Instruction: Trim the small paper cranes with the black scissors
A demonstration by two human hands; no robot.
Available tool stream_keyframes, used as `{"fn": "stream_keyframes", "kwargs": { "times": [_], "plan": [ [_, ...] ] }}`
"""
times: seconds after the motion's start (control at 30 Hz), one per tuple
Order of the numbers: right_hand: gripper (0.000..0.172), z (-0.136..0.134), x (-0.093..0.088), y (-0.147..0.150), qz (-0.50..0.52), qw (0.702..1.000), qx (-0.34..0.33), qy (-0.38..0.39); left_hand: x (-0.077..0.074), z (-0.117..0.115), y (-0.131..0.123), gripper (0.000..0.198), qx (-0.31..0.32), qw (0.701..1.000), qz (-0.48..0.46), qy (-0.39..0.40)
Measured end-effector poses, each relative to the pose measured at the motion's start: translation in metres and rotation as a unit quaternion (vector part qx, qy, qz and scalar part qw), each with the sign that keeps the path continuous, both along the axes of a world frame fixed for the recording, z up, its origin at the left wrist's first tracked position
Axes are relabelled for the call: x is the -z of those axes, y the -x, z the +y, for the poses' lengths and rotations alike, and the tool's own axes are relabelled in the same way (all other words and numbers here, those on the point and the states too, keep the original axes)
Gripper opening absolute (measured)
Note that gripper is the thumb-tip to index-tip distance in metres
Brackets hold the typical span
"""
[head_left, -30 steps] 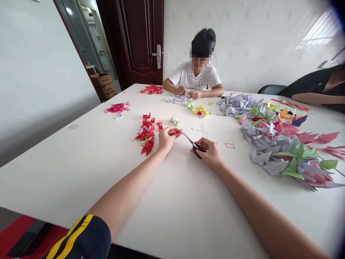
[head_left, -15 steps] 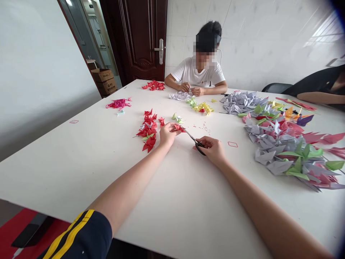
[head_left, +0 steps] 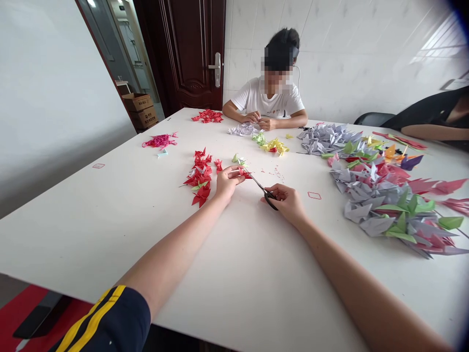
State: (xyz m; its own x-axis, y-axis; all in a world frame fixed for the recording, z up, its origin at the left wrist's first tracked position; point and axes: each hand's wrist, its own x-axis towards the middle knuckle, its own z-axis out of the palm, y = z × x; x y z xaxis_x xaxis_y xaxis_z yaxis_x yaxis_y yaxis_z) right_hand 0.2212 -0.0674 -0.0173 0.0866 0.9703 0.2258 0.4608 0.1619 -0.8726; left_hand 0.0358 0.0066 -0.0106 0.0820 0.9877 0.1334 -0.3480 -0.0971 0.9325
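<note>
The left hand (head_left: 229, 182) is closed in a pinch on a small red folded-paper piece (head_left: 244, 172) above the white bench (head_left: 110, 230); the right hand (head_left: 287, 204) grips black-handled steel scissors (head_left: 267, 198), blade tips just beside that piece, near a heap of red origami cranes (head_left: 200, 176).

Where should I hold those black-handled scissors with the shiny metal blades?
Hold the black looped grip of the black-handled metal scissors, coming from the near right side, where the right hand has them. The pointed blades slant away toward the red folded paper in the left hand, so keep off that end.
</note>
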Motion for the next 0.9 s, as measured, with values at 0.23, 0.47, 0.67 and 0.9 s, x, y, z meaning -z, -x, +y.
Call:
{"fn": "stream_keyframes", "kwargs": {
  "times": [0.23,0.47,0.67,0.9],
  "plan": [
    [0.038,0.0015,0.0025,-0.0032,0.055,0.998,-0.032,0.016,0.0017,0.0007,0.0004,0.034,0.031,0.998,-0.044,0.029],
    [0.045,0.0015,0.0008,-0.0046,0.076,0.996,-0.041,0.033,0.0011,0.0012,-0.0003,0.032,0.024,0.997,-0.065,0.038],
    [0.047,0.0022,0.0013,-0.0048,0.084,0.994,-0.045,0.045,0.0005,0.0007,-0.0017,0.028,0.029,0.997,-0.059,0.036],
    [0.042,0.0036,0.0057,-0.004,0.048,0.998,-0.033,0.012,-0.0033,-0.0035,-0.0013,0.028,0.016,0.997,-0.057,0.043]
  ]
}}
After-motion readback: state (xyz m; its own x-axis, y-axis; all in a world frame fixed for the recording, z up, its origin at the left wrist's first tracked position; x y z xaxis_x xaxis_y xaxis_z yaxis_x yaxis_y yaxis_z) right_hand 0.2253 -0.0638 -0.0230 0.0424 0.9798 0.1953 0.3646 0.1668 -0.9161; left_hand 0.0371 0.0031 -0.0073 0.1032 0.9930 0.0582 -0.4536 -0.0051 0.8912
